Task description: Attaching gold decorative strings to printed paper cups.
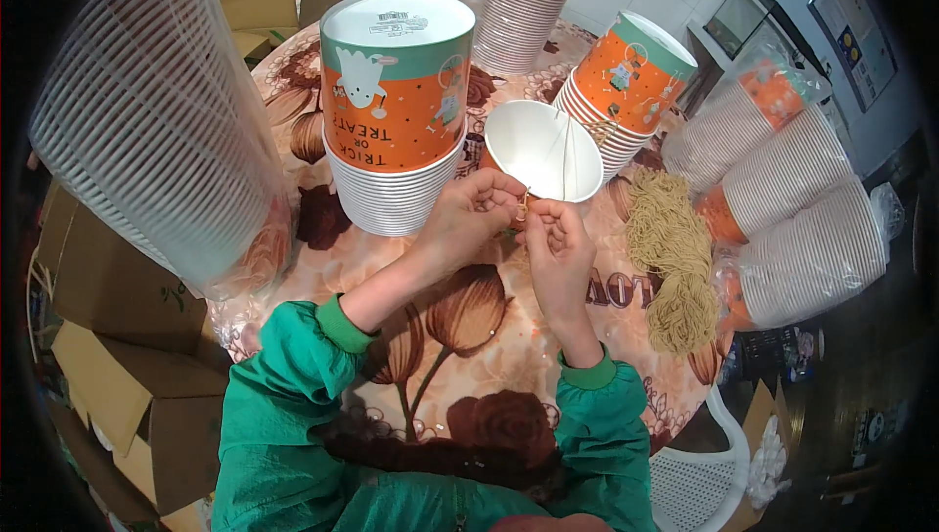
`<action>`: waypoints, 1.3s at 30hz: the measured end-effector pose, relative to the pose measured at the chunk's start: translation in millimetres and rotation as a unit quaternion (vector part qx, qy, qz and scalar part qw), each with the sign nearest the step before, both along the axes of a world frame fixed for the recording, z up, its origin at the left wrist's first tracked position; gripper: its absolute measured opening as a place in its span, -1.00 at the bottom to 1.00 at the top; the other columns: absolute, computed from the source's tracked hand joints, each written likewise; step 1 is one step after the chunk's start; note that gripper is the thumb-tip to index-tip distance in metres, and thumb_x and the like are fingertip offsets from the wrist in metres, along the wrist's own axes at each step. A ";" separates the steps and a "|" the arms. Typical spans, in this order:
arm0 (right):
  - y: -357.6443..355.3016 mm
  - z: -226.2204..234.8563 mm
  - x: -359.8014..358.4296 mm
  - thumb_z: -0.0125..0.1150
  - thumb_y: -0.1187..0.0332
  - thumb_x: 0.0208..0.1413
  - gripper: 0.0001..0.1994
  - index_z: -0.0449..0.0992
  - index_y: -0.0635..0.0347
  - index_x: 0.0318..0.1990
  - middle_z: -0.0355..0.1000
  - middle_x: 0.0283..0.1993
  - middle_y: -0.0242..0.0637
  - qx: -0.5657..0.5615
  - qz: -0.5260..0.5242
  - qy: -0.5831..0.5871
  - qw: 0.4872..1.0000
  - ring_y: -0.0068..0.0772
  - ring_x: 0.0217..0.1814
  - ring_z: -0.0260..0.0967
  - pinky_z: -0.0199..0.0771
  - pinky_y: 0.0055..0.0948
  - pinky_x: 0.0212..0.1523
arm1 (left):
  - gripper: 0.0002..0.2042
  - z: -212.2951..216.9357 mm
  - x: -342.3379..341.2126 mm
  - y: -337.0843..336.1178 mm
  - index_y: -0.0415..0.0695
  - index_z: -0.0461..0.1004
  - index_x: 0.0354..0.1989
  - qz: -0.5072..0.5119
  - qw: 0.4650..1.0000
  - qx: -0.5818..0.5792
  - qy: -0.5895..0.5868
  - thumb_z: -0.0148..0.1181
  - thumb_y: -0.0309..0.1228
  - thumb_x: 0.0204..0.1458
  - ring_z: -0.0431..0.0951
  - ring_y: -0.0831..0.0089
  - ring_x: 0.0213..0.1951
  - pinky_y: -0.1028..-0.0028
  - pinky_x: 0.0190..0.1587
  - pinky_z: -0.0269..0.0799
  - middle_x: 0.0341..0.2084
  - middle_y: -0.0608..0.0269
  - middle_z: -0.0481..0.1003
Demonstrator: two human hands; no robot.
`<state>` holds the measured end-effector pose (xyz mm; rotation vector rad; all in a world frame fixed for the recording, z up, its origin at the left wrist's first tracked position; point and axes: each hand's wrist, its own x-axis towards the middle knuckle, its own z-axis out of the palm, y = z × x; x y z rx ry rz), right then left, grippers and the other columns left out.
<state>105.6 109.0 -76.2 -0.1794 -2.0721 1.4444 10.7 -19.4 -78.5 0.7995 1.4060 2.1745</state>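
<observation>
Both my hands meet at the near rim of an orange paper bucket (518, 136), tilted so that its white inside shows. A thin tan string (565, 155) runs across its opening. My left hand (468, 214) is closed in a pinch on the string end at the rim. Close beside it, my right hand (559, 250) also pinches the string, fingertips almost touching the left ones. The exact knot or hole between the fingers is too small to make out. To the right lies a loose hank of tan strings (670, 258) on the flowered tablecloth (469, 415).
An upside-down stack of orange and green buckets (391, 111) stands behind my left hand, another stack (631, 72) behind the tilted bucket. Tall wrapped stacks (156, 111) rise at left; wrapped stacks (802, 248) lie at right. Cardboard boxes (137, 376) and a white chair (699, 478) flank the table.
</observation>
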 end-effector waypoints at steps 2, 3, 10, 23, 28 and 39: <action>0.3 -4.4 -1.2 0.13 0.55 0.34 -0.90 0.50 0.37 -0.06 0.54 -0.22 -0.35 0.020 -0.005 0.009 1.000 -0.63 -0.26 0.51 0.53 -0.63 -0.23 | -0.85 1.1 0.4 -1.0 -0.30 0.52 -0.07 -0.010 1.000 -0.004 -0.016 0.22 -0.57 0.21 0.59 0.63 -0.31 0.61 -0.25 0.54 -0.33 0.30 0.59; 0.9 -6.4 -1.2 0.12 0.56 0.34 -0.88 0.51 0.38 -0.05 0.54 -0.22 -0.35 0.040 -0.010 0.016 0.999 -0.62 -0.24 0.52 0.53 -0.63 -0.21 | -0.86 2.5 1.2 -1.7 -0.30 0.53 -0.09 -0.024 0.999 -0.008 -0.048 0.23 -0.56 0.20 0.59 0.62 -0.32 0.61 -0.25 0.55 -0.33 0.29 0.60; 4.6 -7.2 -0.7 0.13 0.57 0.33 -0.88 0.54 0.39 -0.06 0.53 -0.18 -0.34 0.081 -0.019 0.021 0.996 -0.61 -0.23 0.52 0.53 -0.62 -0.19 | -0.87 1.6 0.1 -2.8 -0.27 0.52 -0.07 -0.043 0.998 -0.001 -0.053 0.20 -0.57 0.24 0.59 0.58 -0.26 0.51 -0.22 0.62 -0.22 0.25 0.58; -1.9 5.7 5.1 0.13 0.43 0.38 -0.85 0.59 0.29 -0.09 0.57 -0.30 -0.39 -0.080 0.013 -0.023 0.996 -0.69 -0.29 0.49 0.44 -0.69 -0.31 | -0.92 -9.8 3.4 2.6 -0.25 0.54 -0.21 0.004 0.999 -0.007 -0.038 0.28 -0.52 0.19 0.50 0.74 -0.40 0.69 -0.38 0.40 -0.44 0.40 0.57; -2.0 6.5 5.6 0.13 0.40 0.38 -0.84 0.60 0.29 -0.10 0.57 -0.31 -0.37 -0.102 0.020 -0.021 0.994 -0.69 -0.31 0.48 0.43 -0.69 -0.31 | -0.89 -6.8 4.9 1.7 -0.22 0.49 -0.22 -0.014 0.997 0.011 -0.077 0.30 -0.48 0.20 0.50 0.74 -0.43 0.69 -0.40 0.41 -0.47 0.40 0.55; 11.5 3.8 5.7 0.23 0.38 0.32 -0.84 0.60 0.32 -0.16 0.59 -0.31 -0.34 -0.262 0.107 -0.016 0.959 -0.63 -0.33 0.49 0.44 -0.63 -0.31 | -0.87 5.8 9.2 -1.1 -0.21 0.46 -0.24 0.003 0.998 -0.042 0.047 0.29 -0.46 0.22 0.52 0.74 -0.44 0.67 -0.41 0.43 -0.50 0.38 0.57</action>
